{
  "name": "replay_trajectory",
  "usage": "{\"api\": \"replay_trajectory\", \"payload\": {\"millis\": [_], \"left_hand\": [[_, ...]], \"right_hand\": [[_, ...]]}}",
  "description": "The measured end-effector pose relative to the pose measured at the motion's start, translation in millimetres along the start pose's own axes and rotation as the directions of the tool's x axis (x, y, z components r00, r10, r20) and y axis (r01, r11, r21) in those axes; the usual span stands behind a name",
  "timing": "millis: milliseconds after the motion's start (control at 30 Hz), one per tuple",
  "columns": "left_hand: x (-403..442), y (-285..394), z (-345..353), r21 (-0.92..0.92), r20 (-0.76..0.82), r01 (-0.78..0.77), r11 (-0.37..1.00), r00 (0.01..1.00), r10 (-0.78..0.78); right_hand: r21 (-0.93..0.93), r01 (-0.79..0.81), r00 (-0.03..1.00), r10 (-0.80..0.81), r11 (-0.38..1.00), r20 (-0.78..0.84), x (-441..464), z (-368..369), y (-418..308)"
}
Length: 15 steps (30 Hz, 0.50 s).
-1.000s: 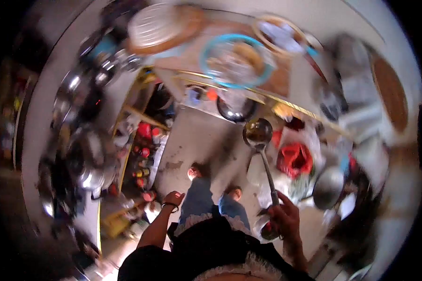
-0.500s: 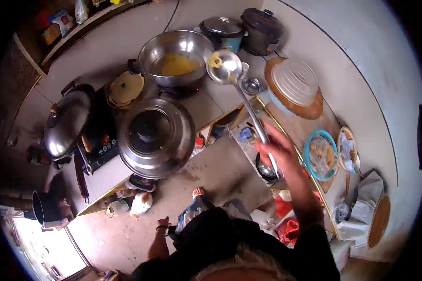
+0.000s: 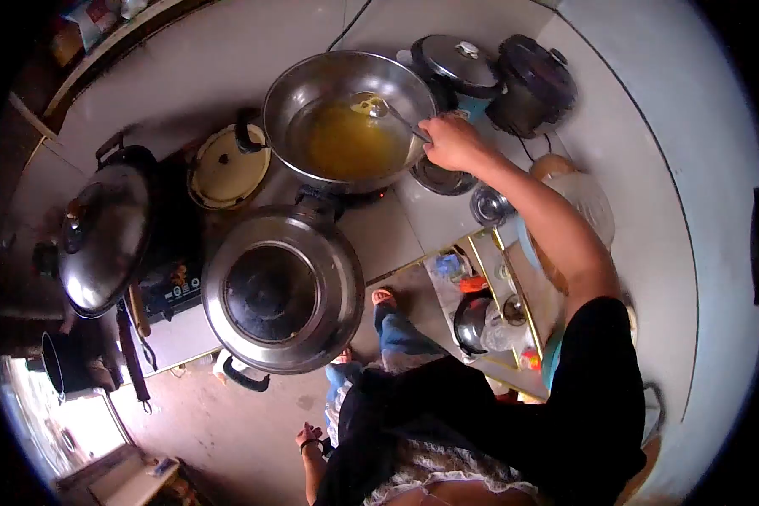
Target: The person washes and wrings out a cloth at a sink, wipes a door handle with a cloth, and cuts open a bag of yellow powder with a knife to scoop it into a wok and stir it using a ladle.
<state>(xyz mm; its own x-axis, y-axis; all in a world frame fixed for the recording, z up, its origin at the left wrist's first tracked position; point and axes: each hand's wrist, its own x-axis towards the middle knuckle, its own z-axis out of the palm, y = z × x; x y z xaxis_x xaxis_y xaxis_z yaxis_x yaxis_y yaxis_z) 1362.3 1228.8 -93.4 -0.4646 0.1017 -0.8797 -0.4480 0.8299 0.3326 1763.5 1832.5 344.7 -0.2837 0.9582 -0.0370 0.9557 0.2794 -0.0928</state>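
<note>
My right hand is closed around the handle of a metal ladle, above the right rim of a wide steel pan. The ladle's bowl is down inside the pan, with a bit of yellow food at it. Yellow liquid covers the pan's bottom. Low at my side hangs my left hand, holding nothing, its fingers loosely apart and a dark band at the wrist.
A large lidded steel pot stands in front of the pan. To the left are a lidded wok and a cream lid. Two cookers, a silver-lidded one and a dark one, stand behind my right arm.
My right hand has carried the ladle forward and left, from above the counter's front into the pan. The view has shifted, and my left hand still hangs low.
</note>
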Motion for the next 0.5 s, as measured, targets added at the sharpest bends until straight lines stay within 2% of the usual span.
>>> {"api": "replay_trajectory", "payload": {"millis": [67,100,167,200,233,267,300,400,433,500], "left_hand": [[-19,-15,17,-0.273,-0.067,0.046,0.961,0.996,-0.067],[-25,-24,29,-0.307,-0.086,0.081,0.948,0.990,-0.113],[-55,-23,55,-0.147,-0.100,0.059,0.987,0.992,-0.074],[-69,-21,65,-0.061,-0.104,0.049,0.997,0.993,-0.055],[-91,-9,77,0.134,-0.082,0.000,0.991,0.997,0.011],[-107,0,87,0.152,-0.087,0.007,0.988,0.996,0.006],[-123,9,96,0.170,-0.092,0.014,0.985,0.996,0.002],[-144,17,119,0.259,-0.150,0.016,0.966,0.988,0.024],[-147,18,125,0.245,-0.167,0.018,0.969,0.986,0.024],[-149,20,135,0.178,-0.201,0.022,0.984,0.979,0.015]], "right_hand": [[-0.033,0.103,0.994,-0.102,0.994,0.039,4,-5,4],[0.109,0.041,0.980,-0.061,0.993,0.189,5,-14,5],[0.345,-0.144,0.874,-0.044,0.928,0.483,13,-30,12],[0.475,-0.226,0.832,-0.086,0.850,0.549,19,-30,22],[0.579,-0.318,0.784,-0.135,0.751,0.606,23,-29,34],[0.651,-0.415,0.734,-0.188,0.636,0.652,27,-30,41],[0.688,-0.532,0.690,-0.219,0.494,0.690,27,-37,44],[0.713,-0.614,0.661,-0.272,0.339,0.699,24,-40,58],[0.733,-0.606,0.684,-0.267,0.310,0.679,19,-42,58],[0.784,-0.464,0.763,-0.264,0.413,0.590,12,-42,59]]}}
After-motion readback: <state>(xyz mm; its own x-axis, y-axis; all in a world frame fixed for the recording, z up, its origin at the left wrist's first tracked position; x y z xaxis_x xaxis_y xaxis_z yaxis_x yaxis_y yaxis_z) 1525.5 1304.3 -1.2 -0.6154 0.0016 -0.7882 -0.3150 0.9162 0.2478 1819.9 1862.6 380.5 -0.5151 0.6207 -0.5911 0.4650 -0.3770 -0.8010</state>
